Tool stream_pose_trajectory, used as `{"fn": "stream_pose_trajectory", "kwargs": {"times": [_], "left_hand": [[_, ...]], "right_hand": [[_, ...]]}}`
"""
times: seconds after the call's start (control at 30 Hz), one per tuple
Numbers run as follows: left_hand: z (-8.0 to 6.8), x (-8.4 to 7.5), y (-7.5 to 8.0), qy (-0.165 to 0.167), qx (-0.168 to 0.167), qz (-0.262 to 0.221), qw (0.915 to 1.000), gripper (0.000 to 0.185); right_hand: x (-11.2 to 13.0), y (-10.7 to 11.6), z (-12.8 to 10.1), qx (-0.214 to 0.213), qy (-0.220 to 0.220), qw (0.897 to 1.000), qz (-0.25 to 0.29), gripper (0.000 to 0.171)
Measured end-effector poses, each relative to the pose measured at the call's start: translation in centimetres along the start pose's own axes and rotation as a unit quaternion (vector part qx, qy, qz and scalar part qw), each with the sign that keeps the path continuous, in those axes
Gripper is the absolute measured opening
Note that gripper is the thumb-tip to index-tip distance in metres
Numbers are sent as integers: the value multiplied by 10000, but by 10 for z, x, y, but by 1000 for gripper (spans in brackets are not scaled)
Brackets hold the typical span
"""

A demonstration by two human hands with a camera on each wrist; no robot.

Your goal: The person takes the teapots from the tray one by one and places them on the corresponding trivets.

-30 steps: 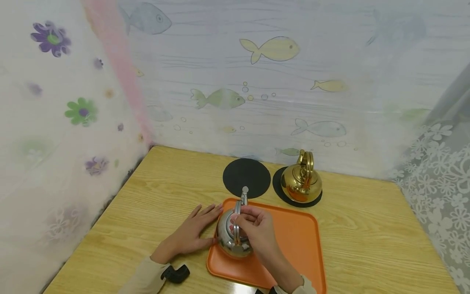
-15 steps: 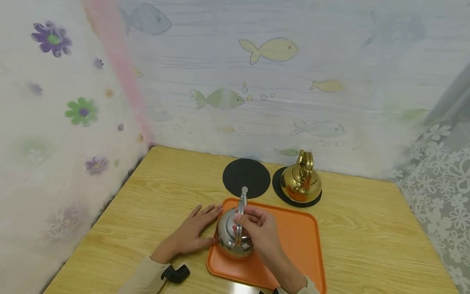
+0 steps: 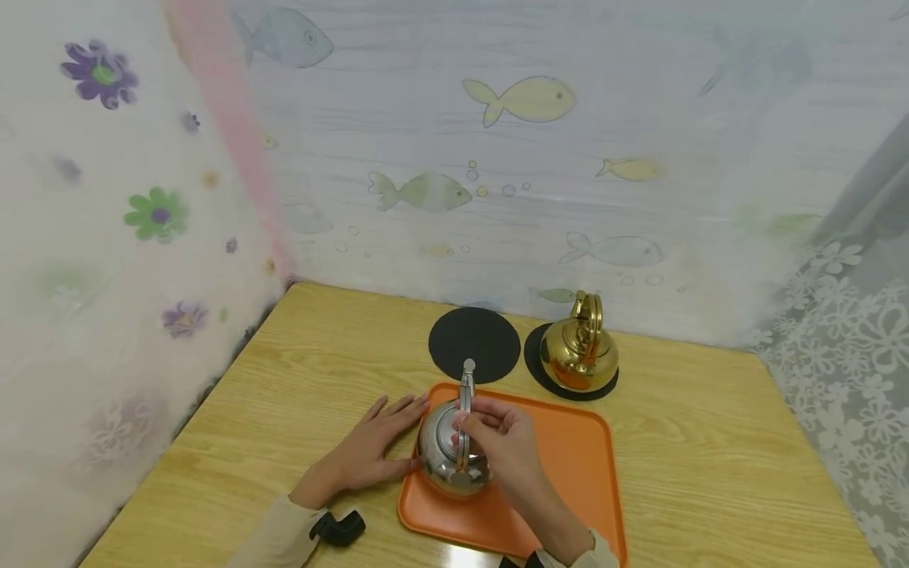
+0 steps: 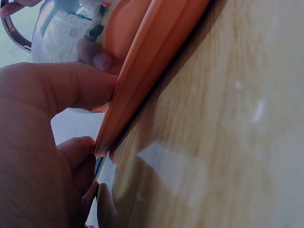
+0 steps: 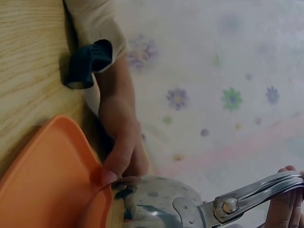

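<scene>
A silver kettle [image 3: 447, 481] stands on the left part of an orange tray [image 3: 575, 473], its spout [image 3: 469, 371] facing away from me. My right hand [image 3: 511, 446] pinches the kettle's raised handle [image 3: 465, 450] between thumb and fingers. In the right wrist view those fingers lie behind the metal handle [image 5: 256, 192]. My left hand [image 3: 372, 446] rests at the tray's left edge with its fingers straight and spread. In the left wrist view its thumb [image 4: 90, 85] touches the orange rim [image 4: 137, 71], beside the kettle body [image 4: 59, 33].
On a black round mat behind the tray's right half stands a gold kettle [image 3: 578, 355]. Left of it lies another black round mat [image 3: 474, 343]. The wooden table [image 3: 341, 331] ends at a patterned curtain [image 3: 398, 142] at the back, with lace [image 3: 845, 371] on the right.
My right hand has shifted slightly right, and the silver kettle's handle has swung a little that way with it. My left hand has stayed in place.
</scene>
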State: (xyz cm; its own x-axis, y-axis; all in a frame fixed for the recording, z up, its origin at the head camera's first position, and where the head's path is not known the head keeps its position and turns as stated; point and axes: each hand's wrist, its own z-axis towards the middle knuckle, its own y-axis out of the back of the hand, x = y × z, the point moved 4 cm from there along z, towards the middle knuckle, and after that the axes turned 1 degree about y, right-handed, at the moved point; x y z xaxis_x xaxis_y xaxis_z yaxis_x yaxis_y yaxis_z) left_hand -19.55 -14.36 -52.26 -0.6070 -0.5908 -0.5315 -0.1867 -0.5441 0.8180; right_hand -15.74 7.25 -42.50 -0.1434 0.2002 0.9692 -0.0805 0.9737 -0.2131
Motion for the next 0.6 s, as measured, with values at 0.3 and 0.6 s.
{"fn": "stream_pose_trajectory", "kwargs": {"times": [0.3, 0.6], "left_hand": [[-1, -1, 0, -141, -81, -44, 9999, 83], [-2, 2, -1, -200, -74, 10, 9998, 82]], "right_hand": [[7, 8, 5, -91, 265, 9991, -311, 28], [12, 13, 9, -51, 579, 9974, -425, 25]]}}
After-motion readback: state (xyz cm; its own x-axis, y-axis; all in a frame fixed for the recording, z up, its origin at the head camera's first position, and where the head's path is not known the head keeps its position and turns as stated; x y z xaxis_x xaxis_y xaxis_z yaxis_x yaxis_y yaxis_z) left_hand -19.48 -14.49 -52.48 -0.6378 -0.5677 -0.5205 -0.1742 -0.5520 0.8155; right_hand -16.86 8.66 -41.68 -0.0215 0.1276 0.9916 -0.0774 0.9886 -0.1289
